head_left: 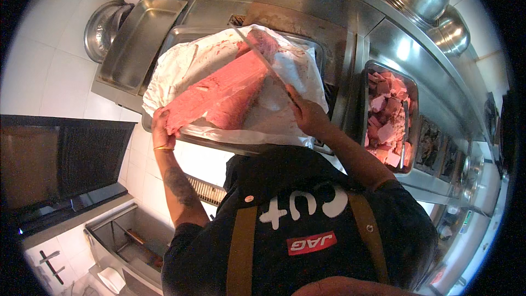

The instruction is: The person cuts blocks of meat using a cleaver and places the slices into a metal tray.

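White tiles (pixel 60 38) and stainless steel surround the work station, where a metal tray (pixel 183 34) lined with a crumpled white sheet (pixel 290 123) bears a long slab of red meat (pixel 219 85). The slab's long axis runs slantwise, from its near-left end up to its far-right end. At the near-left end the left hand (pixel 162 123) is in contact, fingers bent and gripping the edge; what they do underneath is hidden. The right hand (pixel 309 118), closed around the handle of a long knife (pixel 263 60), stands off to the slab's right, over the sheet. So the left hand is the nearer one, while from the right fingers the meat lies to the left and away from the body. The blade points up and to the left, crossing the slab's axis steeply near the far end; whether it touches the surface cannot be told. Right of the tray, a deep pan (pixel 412 156) holds chunks of pink meat (pixel 389 109).
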Motion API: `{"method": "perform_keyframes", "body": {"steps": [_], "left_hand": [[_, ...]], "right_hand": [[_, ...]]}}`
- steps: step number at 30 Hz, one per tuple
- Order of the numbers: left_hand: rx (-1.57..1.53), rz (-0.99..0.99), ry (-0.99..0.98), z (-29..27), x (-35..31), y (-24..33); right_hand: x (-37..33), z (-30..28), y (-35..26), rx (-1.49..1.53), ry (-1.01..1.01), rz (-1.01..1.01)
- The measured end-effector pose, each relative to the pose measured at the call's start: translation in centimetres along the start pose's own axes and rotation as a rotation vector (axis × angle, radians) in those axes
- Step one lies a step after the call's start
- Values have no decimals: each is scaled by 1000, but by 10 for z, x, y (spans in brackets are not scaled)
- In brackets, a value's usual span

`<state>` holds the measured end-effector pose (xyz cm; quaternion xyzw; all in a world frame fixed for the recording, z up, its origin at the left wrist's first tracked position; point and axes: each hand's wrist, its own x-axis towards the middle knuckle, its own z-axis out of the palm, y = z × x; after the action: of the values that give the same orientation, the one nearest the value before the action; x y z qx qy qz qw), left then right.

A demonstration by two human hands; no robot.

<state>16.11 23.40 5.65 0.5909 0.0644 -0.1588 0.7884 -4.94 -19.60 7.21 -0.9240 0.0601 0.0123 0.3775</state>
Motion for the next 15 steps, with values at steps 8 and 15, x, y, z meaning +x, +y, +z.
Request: {"method": "perform_keyframes", "body": {"steps": [8,15], "left_hand": [[90,8,70,-37,6,28],[71,0,73,-38,17,34]], "right_hand": [[29,-13,-68,33,80,-199],[33,-63,-145,-166,495,-501]]}}
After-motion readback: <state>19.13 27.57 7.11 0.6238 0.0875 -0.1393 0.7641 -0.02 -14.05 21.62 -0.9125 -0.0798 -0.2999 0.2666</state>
